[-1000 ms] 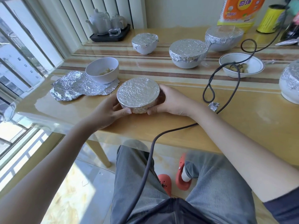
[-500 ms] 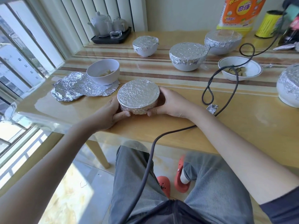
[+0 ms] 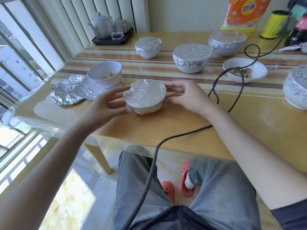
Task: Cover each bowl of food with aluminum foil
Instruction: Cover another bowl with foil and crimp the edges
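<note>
The small round foil-capped bowl (image 3: 144,96) sits near the front edge of the yellow wooden table (image 3: 174,131), toward its left end. The foil top is flat and finely crinkled, its skirt folded down the wall, with an orange base showing below. The left hand (image 3: 106,105) and the right hand (image 3: 187,95) flank it with fingers stretched out, fingertips at the foil's rim; whether they touch is unclear. To finish well, I would press the skirt snug all round without denting the top. Behind to the left, an uncovered white bowl (image 3: 104,76) rests on a loose crumpled foil sheet (image 3: 73,89); a shallow white dish of food (image 3: 245,69) toward the right also lacks foil.
</note>
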Demonstrator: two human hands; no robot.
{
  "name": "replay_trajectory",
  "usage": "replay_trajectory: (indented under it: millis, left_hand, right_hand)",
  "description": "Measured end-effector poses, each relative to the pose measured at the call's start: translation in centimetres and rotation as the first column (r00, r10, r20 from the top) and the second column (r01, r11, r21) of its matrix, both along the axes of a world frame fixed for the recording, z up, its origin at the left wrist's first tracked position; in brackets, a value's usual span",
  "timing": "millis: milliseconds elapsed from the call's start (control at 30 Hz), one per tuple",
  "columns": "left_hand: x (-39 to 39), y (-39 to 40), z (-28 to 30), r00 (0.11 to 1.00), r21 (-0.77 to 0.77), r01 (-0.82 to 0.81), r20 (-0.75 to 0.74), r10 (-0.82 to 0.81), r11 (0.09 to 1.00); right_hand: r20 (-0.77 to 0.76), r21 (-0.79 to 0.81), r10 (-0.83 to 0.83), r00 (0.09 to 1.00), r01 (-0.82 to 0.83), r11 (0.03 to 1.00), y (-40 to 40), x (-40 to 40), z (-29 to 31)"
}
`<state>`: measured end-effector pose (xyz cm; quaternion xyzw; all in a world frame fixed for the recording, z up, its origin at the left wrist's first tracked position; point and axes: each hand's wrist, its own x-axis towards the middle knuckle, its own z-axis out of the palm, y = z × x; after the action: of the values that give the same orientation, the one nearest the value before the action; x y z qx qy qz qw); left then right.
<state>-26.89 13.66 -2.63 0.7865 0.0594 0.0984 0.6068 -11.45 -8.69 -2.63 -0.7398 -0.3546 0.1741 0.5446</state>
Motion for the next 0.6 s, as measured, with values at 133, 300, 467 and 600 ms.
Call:
replay_trajectory:
  millis: [133,300,467,600]
  left_hand:
    - [-0.4,-2.0,0.0,0.992,0.065,-0.109,0.075,0.104,0.992]
    - [0.1,-0.5,2.1,0.991,0.57,-0.13,0.067,0.112,0.812]
    - [4.3,-3.1,6.0,0.959,0.838,0.283,-0.237,-0.155,0.467]
    - [7.2,-5.5,6.5,0.883,0.826,0.469,-0.448,-0.139,0.314]
  right_hand:
    - [-0.025,0.014,-0.137,0.99,0.137,0.99,-0.5,0.2,0.0]
    - [0.195,-0.113,-0.298,0.934,0.323,0.94,-2.0,-2.2,0.1]
    - [0.349,-0.318,-0.133,0.928,0.251,0.914,-2.0,-5.6,-0.3]
    - [0.482,-0.16,-0.25,0.84,0.365,0.917,-1.3,-5.7,-0.4]
